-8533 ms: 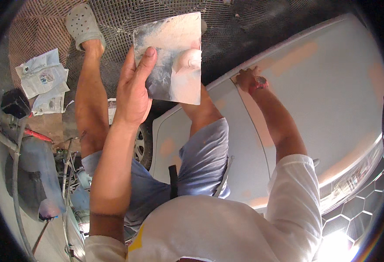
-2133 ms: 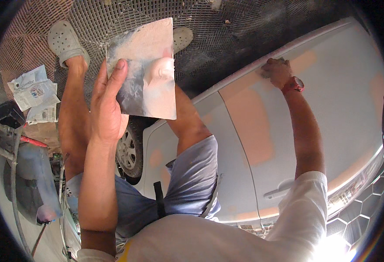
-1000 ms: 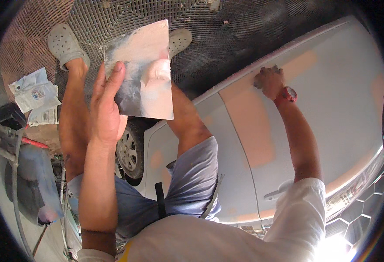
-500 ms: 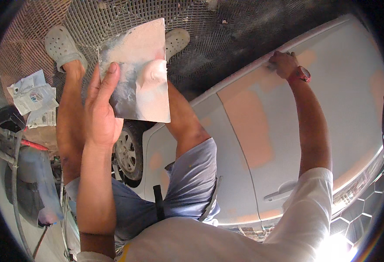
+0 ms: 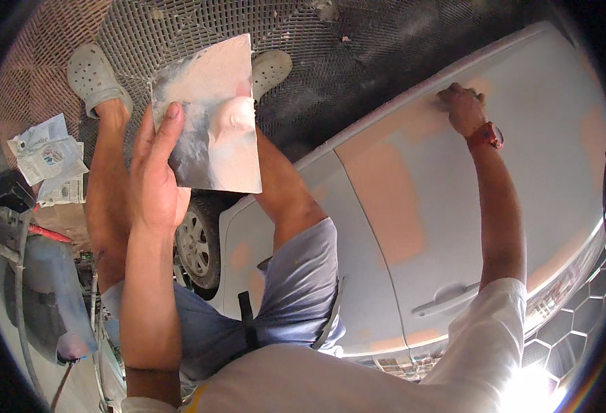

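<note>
Beside a grey car (image 5: pixel 516 193), a board (image 5: pixel 194 134) with pink paste

The left hand (image 5: pixel 157 186) grips the board by its left edge, thumb on the front and the other fingers behind. The board is up in the air, over the gap between the two legs. Its long way runs up and down the view, away from the body, with the far end leaning a little left. The far edge slants, so its right corner sticks out most. A fat lump of pink paste (image 5: pixel 233 122) sits near the right side.

The right hand (image 5: pixel 465 109) is on the car, by an orange patch near the far edge. Its fingers are bent; I cannot tell if they hold something. A red watch (image 5: pixel 490 136) is on that wrist.
</note>
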`<control>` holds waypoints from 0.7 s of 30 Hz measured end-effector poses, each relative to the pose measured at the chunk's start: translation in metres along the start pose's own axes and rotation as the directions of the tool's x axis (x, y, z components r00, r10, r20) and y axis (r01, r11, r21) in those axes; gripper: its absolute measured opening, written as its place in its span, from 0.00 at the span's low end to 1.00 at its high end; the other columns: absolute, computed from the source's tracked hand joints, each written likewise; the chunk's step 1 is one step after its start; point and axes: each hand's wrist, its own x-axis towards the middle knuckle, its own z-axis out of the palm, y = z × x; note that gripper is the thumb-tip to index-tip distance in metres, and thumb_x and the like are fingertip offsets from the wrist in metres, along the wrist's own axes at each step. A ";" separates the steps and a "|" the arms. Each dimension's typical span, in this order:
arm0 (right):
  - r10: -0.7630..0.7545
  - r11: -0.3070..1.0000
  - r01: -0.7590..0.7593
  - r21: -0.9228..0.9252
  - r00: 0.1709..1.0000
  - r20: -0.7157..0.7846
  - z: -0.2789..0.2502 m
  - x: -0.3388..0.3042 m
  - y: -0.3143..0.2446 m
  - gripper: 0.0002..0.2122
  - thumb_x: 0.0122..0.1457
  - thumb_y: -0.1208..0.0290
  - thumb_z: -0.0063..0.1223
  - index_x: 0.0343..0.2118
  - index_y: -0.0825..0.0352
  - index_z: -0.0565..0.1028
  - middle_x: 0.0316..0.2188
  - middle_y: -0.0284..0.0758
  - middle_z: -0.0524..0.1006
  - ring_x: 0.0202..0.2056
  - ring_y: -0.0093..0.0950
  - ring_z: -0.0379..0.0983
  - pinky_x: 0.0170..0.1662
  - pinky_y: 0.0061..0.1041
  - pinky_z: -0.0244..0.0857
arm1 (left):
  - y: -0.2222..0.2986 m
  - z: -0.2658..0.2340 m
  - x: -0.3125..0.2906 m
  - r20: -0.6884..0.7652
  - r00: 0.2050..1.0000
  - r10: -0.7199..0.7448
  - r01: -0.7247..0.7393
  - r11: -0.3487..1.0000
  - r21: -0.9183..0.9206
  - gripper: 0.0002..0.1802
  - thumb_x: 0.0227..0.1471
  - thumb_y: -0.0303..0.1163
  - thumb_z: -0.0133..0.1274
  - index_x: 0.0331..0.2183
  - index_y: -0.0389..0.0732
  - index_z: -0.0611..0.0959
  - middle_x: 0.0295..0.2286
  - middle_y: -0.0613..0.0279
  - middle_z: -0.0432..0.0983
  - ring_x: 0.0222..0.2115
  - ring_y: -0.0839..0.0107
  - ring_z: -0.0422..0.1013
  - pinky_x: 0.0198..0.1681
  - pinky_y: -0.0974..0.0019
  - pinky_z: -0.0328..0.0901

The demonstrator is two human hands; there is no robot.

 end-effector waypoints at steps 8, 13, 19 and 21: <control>0.176 0.966 -0.138 -0.217 0.970 0.168 -0.012 0.022 -0.022 0.18 0.66 0.62 0.47 0.57 0.47 0.77 0.58 0.32 0.72 0.58 0.40 0.71 0.55 0.67 0.60 | -0.005 -0.005 0.000 0.029 1.000 -0.003 0.004 1.000 -0.027 0.26 0.67 0.37 0.53 0.61 0.35 0.72 0.55 0.61 0.74 0.56 0.69 0.71 0.62 0.63 0.63; 0.088 0.976 -0.043 -0.212 0.974 0.208 0.001 -0.002 -0.083 0.18 0.66 0.60 0.48 0.57 0.51 0.77 0.58 0.36 0.72 0.60 0.43 0.68 0.56 0.61 0.63 | -0.001 -0.003 0.003 0.094 0.996 0.009 -0.008 1.000 -0.013 0.25 0.67 0.37 0.53 0.60 0.36 0.73 0.55 0.62 0.75 0.56 0.70 0.71 0.61 0.63 0.64; -0.079 0.986 0.050 0.156 0.979 0.187 -0.009 -0.048 -0.116 0.18 0.62 0.68 0.49 0.54 0.47 0.80 0.53 0.36 0.76 0.55 0.41 0.73 0.53 0.54 0.65 | -0.007 -0.004 0.009 0.033 0.999 0.013 -0.014 1.000 0.019 0.29 0.66 0.40 0.54 0.63 0.39 0.70 0.56 0.61 0.74 0.57 0.68 0.70 0.61 0.61 0.64; -0.040 0.918 0.053 0.392 0.998 -0.043 -0.024 -0.086 -0.122 0.19 0.59 0.72 0.50 0.53 0.49 0.80 0.48 0.38 0.79 0.49 0.41 0.77 0.49 0.48 0.70 | -0.011 -0.006 0.009 -0.028 1.000 0.004 -0.003 0.999 0.053 0.31 0.65 0.40 0.55 0.64 0.37 0.68 0.57 0.60 0.72 0.57 0.68 0.69 0.61 0.60 0.63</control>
